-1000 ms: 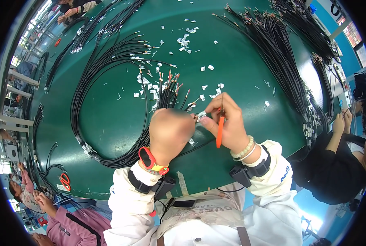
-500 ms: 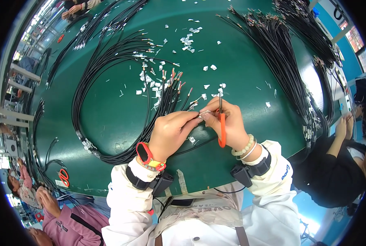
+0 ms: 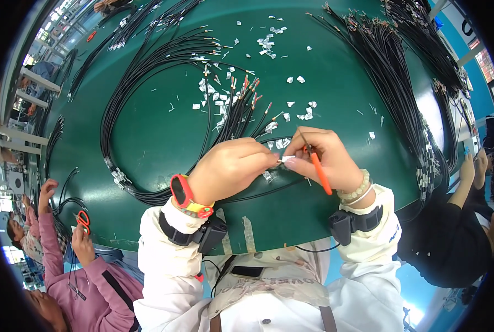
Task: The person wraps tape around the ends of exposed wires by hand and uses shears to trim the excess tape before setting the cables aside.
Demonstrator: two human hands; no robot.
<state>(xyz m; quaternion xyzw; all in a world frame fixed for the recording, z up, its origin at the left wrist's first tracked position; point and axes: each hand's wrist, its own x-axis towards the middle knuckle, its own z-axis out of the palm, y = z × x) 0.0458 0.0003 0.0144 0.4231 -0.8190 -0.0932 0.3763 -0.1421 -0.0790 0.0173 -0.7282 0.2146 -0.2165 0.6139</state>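
At the near middle of the table my left hand (image 3: 233, 167) is closed, thumb and fingers pinching the thin end of a black cable (image 3: 269, 195), mostly hidden by the fingers. Tip to tip with it, my right hand (image 3: 330, 157) pinches a small white piece (image 3: 287, 159) at that end. Scissors with an orange handle (image 3: 320, 174) stay tucked in the right hand, blades pointing away from me. Just beyond the left hand lies a bundle of black cables (image 3: 241, 119) with stripped, reddish wire ends. White scraps (image 3: 308, 113) are scattered past my fingertips.
A looped cable bundle (image 3: 110, 122) curves along the left of the green table (image 3: 346, 105). Thick cable bundles (image 3: 382, 72) lie at the right. A co-worker in a pink sleeve (image 3: 111, 285) sits at left by red-handled scissors (image 3: 83, 220); another person in black (image 3: 451, 238) is at right.
My hands have turned slightly, and the scissors now slant more in my right hand. The white piece shows more plainly between the fingertips. At left, the pink-sleeved co-worker's hands have risen toward the table.
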